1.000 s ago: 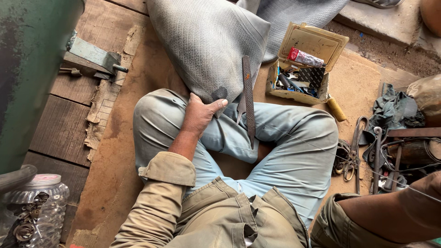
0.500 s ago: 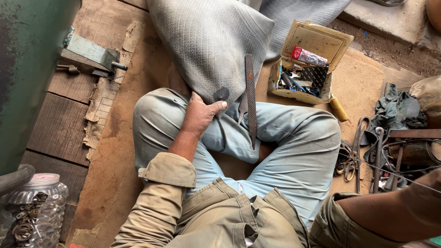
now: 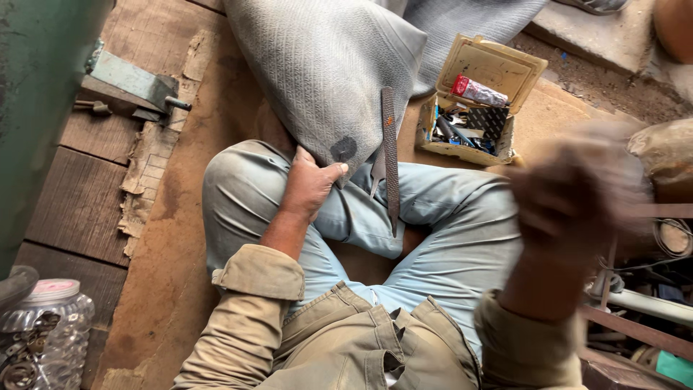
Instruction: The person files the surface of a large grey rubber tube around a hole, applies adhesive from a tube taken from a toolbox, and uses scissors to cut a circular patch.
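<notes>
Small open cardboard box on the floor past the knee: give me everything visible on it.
The small tan cardboard box sits on the brown floor just beyond the person's light blue trouser leg, right of the grey woven sack. Its hinged lid stands open, tilted back, inside face bare and scuffed. A red and white tube rests across the far rim. Inside lie small dark metal parts and a black patterned piece, too jumbled to name. Edges look worn. Neither hand touches it.

The left hand [image 3: 312,184] sits at centre frame, palm down with fingers curled over, forearm bare below a rolled khaki sleeve at lower centre. The right hand [image 3: 570,198] is raised at right of frame, motion-blurred, its grip unreadable.
</notes>
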